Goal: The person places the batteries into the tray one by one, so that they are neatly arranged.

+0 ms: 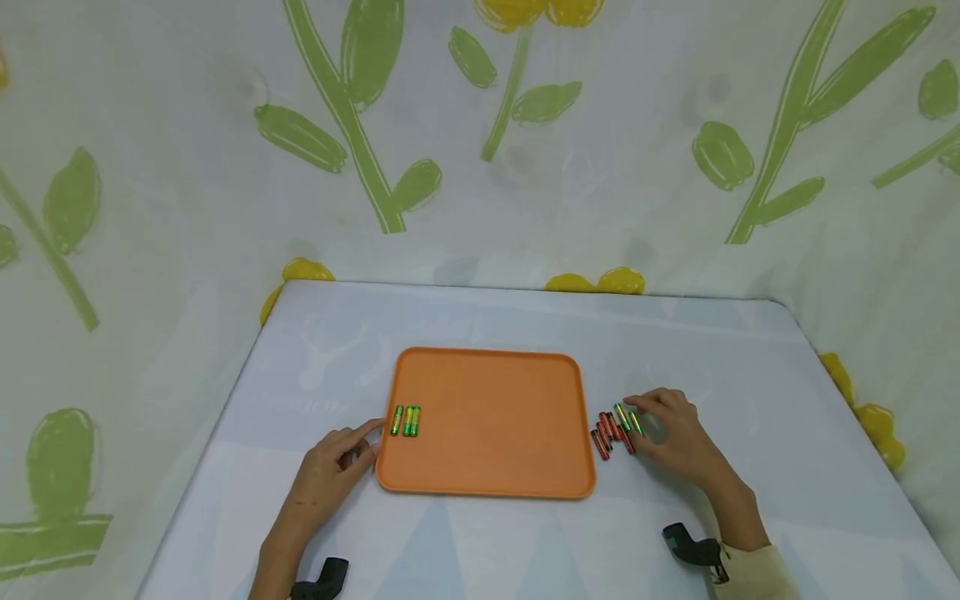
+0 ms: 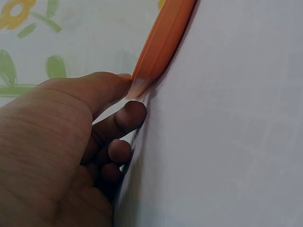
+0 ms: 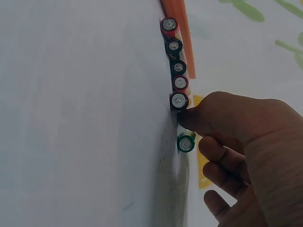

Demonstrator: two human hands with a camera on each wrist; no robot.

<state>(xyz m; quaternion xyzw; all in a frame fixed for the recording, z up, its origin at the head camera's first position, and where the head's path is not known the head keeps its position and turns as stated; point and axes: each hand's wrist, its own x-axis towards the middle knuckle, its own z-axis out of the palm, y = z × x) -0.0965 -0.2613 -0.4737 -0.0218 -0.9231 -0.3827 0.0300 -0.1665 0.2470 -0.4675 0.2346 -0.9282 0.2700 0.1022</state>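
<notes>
An orange tray (image 1: 487, 425) lies on the white table. Side by side on its left part are three green batteries (image 1: 407, 421). My left hand (image 1: 330, 475) is at the tray's left edge; in the left wrist view the thumb (image 2: 111, 90) touches the rim, and the other fingers bend below it. Just off the tray's right edge, several red-and-black batteries (image 1: 611, 432) and green ones lie close together. My right hand (image 1: 678, 437) has its thumb and index finger around a green battery (image 1: 622, 417). Another green battery (image 3: 186, 143) lies beside the thumb, which hides part of the row.
The table (image 1: 510, 542) has a pale blue triangle pattern and stands against a wall cloth (image 1: 600, 200) printed with green leaves and yellow flowers. Black wrist devices (image 1: 693, 546) sit on both arms.
</notes>
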